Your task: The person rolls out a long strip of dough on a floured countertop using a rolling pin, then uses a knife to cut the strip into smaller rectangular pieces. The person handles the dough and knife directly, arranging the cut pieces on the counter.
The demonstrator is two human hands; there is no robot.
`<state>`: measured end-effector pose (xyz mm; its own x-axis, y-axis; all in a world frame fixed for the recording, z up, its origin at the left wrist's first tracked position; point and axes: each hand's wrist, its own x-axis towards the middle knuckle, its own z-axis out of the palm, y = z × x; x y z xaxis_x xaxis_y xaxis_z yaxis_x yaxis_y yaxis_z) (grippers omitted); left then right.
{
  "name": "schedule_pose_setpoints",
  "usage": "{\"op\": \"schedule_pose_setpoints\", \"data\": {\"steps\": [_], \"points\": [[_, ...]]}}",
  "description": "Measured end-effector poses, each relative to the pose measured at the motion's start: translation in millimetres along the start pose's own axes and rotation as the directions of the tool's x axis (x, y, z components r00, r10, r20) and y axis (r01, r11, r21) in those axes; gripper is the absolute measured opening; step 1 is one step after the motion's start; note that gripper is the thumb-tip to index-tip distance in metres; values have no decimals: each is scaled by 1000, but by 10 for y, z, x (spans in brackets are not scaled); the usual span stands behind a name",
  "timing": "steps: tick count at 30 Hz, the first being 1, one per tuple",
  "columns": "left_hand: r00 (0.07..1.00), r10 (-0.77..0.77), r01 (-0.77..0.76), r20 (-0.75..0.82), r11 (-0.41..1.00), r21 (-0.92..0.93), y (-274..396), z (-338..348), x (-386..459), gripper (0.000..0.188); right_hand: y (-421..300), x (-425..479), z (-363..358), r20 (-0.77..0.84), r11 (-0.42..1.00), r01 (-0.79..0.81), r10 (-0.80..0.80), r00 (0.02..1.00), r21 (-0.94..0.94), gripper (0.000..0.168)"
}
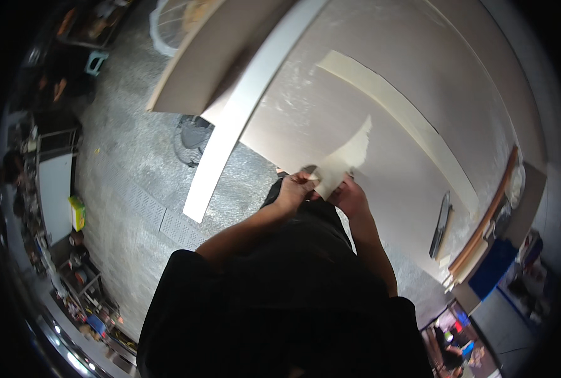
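My left hand (297, 190) pinches the near left corner of a thin, cream-coloured sheet of dough (342, 158), close to my body. At its right edge, my right hand (349, 191) grips the same piece. The sheet lies partly over the work table (403, 184) and tapers to a ragged point away from me. Beyond it a long, curved-looking strip of dough (403, 111) lies flat on the table, with pale flour dusting around. Some fingertips are blurred or hidden by the sheet.
A dark-bladed knife (440, 224) lies at the right, near a long wooden rolling pin (490, 217) and a blue cloth (493, 268). A long white bar (242, 108) crosses the upper left view. A floor fan (193, 139) stands on the floor beyond the table's left side.
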<state>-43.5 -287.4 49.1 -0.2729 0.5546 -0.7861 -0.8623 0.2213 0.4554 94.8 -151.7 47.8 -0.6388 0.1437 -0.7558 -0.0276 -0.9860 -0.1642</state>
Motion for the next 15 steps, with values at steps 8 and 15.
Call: {"op": "schedule_pose_setpoints", "data": {"steps": [8, 15], "points": [[993, 114, -114, -9, 993, 10, 121, -230, -161, 12, -139, 361, 205, 3, 966, 170, -172, 985, -193, 37], [938, 320, -340, -135, 925, -168, 605, -502, -55, 9, -301, 770, 1308, 118, 750, 341, -336, 934, -567, 29]]}}
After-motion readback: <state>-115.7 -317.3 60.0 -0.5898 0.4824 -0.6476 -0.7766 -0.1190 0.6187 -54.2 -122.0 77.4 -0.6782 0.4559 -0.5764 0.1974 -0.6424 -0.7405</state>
